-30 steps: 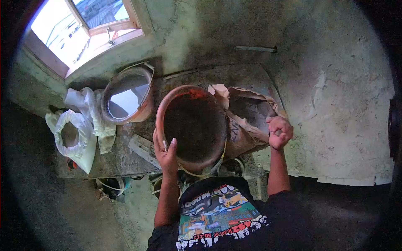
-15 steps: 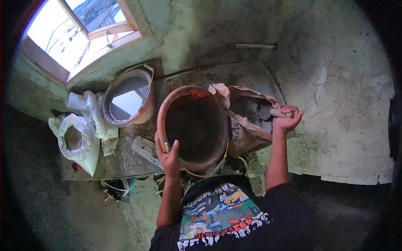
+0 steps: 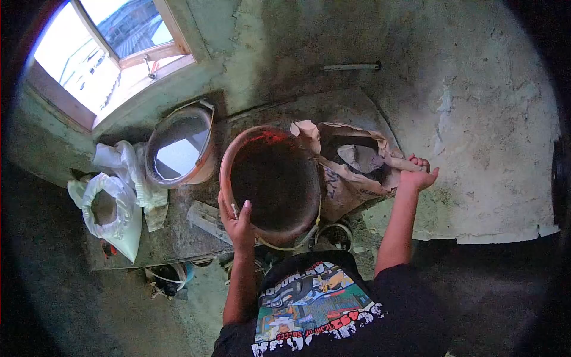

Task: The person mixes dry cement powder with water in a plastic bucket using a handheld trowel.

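On the desk [image 3: 178, 235], the left hand [image 3: 238, 221] clasps the near rim of the orange basin [image 3: 270, 184], thumb inside, while the right hand [image 3: 418, 174] fingers [image 3: 420, 162] grip the brown paper sack's [image 3: 351, 172] open edge just beside it.

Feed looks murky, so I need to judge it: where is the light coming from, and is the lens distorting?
Head view: daylight enters only through the wooden-framed window, blown out to glare; the round orange plastic basin's interior is in shadow; fisheye bends the edges, corners vignetted black.

I see a reddish-brown bucket [image 3: 270, 181] with a dark inside, beside a tan paper sack [image 3: 351, 172]. The bag [image 3: 110, 208] at the far left looks white, and my shirt [image 3: 315, 306] is black with a multicoloured print.
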A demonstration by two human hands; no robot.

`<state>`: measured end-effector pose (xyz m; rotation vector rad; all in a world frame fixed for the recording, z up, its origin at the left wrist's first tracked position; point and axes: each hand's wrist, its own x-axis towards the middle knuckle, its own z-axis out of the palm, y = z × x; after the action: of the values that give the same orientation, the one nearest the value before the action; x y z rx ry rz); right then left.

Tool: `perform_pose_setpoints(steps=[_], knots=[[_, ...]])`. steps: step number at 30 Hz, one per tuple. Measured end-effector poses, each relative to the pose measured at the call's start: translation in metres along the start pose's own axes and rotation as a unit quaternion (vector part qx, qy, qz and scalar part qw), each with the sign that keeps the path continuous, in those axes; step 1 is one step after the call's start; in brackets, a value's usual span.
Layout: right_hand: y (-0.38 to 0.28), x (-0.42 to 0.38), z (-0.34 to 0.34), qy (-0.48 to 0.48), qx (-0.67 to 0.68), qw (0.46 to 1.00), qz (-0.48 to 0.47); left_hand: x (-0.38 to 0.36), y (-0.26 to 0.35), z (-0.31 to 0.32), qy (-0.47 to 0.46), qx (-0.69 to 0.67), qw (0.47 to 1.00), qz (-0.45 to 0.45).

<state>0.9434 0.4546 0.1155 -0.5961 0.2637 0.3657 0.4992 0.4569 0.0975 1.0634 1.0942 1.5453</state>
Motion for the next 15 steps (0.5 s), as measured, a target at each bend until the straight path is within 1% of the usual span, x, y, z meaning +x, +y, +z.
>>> perform_pose_setpoints(steps=[2, 6, 7, 8, 9, 11, 12, 14, 15], knots=[[-0.007, 0.001, -0.001, -0.003, 0.032, 0.999, 0.006, 0.001, -0.003, -0.002, 0.004, 0.011, 1.000, 0.009], [-0.017, -0.018, 0.008, -0.019, 0.038, 0.999, -0.009, 0.001, 0.001, -0.001, -0.003, -0.016, 1.000, 0.017], [-0.012, -0.020, 0.008, -0.074, 0.007, 0.996, -0.039, 0.000, 0.003, 0.001, 0.009, 0.005, 1.000, 0.013], [-0.007, -0.023, 0.007, -0.128, -0.025, 0.989, -0.069, -0.001, 0.004, 0.001, 0.020, 0.026, 0.999, 0.007], [0.005, -0.024, 0.007, -0.127, -0.025, 0.989, -0.071, -0.001, 0.003, 0.000, 0.018, 0.025, 1.000, 0.007], [0.038, -0.019, 0.011, -0.151, -0.108, 0.979, -0.082, 0.000, 0.000, -0.001, -0.005, -0.003, 1.000, 0.000], [0.049, -0.014, 0.011, -0.153, -0.108, 0.979, -0.086, 0.001, 0.000, 0.000, -0.006, -0.008, 1.000, 0.000], [0.067, -0.007, 0.014, -0.178, -0.110, 0.977, -0.033, 0.001, 0.003, 0.003, -0.013, -0.004, 1.000, 0.010], [0.069, -0.004, 0.018, -0.182, -0.115, 0.976, -0.031, 0.001, 0.001, 0.002, -0.007, -0.006, 1.000, 0.008]])
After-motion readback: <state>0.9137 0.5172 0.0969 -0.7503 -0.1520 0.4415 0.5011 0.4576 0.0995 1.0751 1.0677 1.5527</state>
